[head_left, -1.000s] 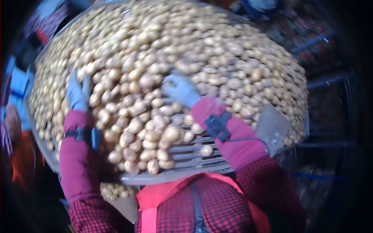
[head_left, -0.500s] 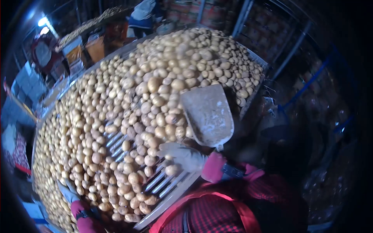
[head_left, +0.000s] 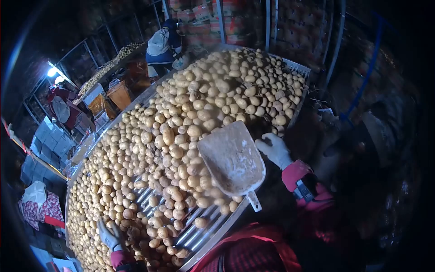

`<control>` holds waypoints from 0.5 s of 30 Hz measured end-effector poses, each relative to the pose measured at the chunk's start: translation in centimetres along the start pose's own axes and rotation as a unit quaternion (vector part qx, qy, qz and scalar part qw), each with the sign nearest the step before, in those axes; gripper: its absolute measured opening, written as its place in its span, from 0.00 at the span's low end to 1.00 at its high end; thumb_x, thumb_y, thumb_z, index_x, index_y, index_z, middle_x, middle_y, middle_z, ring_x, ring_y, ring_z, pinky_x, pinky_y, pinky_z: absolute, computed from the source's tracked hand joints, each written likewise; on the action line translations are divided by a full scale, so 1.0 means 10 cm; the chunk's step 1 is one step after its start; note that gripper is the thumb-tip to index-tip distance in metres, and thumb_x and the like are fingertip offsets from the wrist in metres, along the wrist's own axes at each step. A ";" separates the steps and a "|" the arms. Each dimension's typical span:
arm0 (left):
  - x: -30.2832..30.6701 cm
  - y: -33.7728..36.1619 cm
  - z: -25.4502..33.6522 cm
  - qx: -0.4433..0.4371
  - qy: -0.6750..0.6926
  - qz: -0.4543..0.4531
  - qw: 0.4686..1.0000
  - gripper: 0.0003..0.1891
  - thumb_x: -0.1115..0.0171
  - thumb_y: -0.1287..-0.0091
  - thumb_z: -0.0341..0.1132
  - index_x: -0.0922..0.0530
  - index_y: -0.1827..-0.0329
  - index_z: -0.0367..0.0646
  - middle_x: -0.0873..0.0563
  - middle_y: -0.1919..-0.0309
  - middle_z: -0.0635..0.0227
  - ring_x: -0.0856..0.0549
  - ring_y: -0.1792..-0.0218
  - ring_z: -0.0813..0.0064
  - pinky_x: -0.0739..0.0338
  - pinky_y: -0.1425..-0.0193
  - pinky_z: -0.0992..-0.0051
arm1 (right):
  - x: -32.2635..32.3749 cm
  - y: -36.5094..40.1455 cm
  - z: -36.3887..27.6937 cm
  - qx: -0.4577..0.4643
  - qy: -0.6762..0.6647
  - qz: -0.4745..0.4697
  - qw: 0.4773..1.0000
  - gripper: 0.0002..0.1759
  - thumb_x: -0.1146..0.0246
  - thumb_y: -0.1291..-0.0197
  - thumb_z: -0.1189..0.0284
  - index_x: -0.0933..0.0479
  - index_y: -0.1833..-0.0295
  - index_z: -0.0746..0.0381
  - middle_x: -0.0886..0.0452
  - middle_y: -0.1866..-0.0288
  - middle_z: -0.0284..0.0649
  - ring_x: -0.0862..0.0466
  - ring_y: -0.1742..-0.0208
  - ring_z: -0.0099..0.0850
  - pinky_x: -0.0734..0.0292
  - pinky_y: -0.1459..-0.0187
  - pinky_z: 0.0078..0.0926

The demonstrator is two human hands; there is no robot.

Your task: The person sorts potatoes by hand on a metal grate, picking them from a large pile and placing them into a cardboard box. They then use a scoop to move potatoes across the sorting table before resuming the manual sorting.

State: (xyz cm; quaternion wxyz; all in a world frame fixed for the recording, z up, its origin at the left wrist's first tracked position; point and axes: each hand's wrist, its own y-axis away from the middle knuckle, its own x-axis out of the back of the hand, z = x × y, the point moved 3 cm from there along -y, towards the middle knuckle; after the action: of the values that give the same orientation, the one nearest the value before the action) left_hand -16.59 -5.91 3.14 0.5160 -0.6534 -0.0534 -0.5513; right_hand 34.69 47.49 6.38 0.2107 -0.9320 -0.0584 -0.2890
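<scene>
Gloved in pale grey, my left hand (head_left: pixel 110 236) lies open on the potatoes (head_left: pixel 149 129) at the lower left, its fingers apart. My right hand (head_left: pixel 275 150), in a similar glove, is just past the right edge of a large worn scoop (head_left: pixel 233 158). Its fingers are curved, with a gap between thumb and forefinger and nothing seen between them. The scoop rests on the pile, its short handle pointing toward me over the table's near edge. Metal rollers (head_left: pixel 199 231) show between the potatoes close to me, with a few loose potatoes on them.
A metal rim (head_left: pixel 226 225) borders the sorting table on my side. Across it stand cardboard boxes (head_left: pixel 119 94) and grey crates (head_left: pixel 50 138). Co-workers are at the back (head_left: pixel 163 45), far left (head_left: pixel 63 106) and lower left (head_left: pixel 43 206). Metal posts (head_left: pixel 267 27) rise behind the pile.
My right hand has left the rollers and moved up and right, beside the scoop. My left hand stays on the potatoes at the left. The camera view has shifted.
</scene>
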 end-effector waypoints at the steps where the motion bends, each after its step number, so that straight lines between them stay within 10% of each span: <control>1: -0.04 -0.07 0.28 -0.032 0.030 -0.015 0.999 0.31 0.37 0.27 0.42 0.28 0.24 0.35 0.21 0.31 0.41 0.23 0.29 0.41 0.32 0.22 0.53 | -0.15 -0.03 0.17 0.010 0.035 -0.024 0.999 0.31 0.24 0.37 0.51 0.16 0.42 0.66 0.12 0.62 0.41 0.16 0.63 0.29 0.19 0.57 0.34; 5: -0.39 -0.03 1.08 -0.056 0.103 -0.113 0.987 0.27 0.37 0.27 0.39 0.26 0.27 0.35 0.20 0.34 0.42 0.20 0.35 0.40 0.28 0.28 0.50 | -0.33 -0.08 -0.07 -0.155 -0.014 -0.301 0.941 0.33 0.24 0.39 0.48 0.15 0.44 0.68 0.09 0.56 0.51 0.11 0.51 0.32 0.18 0.49 0.33; 12: -0.89 0.30 1.30 -0.070 0.066 -0.227 0.969 0.19 0.45 0.24 0.47 0.16 0.41 0.47 0.12 0.46 0.56 0.16 0.42 0.49 0.28 0.32 0.51 | -0.41 -0.18 0.75 -0.243 -0.430 -0.156 0.855 0.16 0.37 0.23 0.69 0.15 0.40 0.68 0.11 0.44 0.38 0.11 0.48 0.28 0.16 0.42 0.29; 15: -0.82 0.22 1.37 -0.045 0.080 -0.236 0.967 0.19 0.46 0.23 0.47 0.16 0.40 0.46 0.11 0.47 0.54 0.15 0.42 0.48 0.26 0.34 0.52 | -0.17 -0.48 1.10 -0.304 -0.436 0.015 0.847 0.23 0.34 0.26 0.61 0.18 0.33 0.64 0.12 0.40 0.37 0.12 0.42 0.29 0.16 0.41 0.32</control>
State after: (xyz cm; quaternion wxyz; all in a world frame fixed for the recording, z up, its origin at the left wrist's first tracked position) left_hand -9.22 7.24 -2.62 0.3441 -0.5986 -0.1391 -0.7099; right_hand 37.86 56.56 -1.07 -0.1262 -0.9802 -0.0394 0.1474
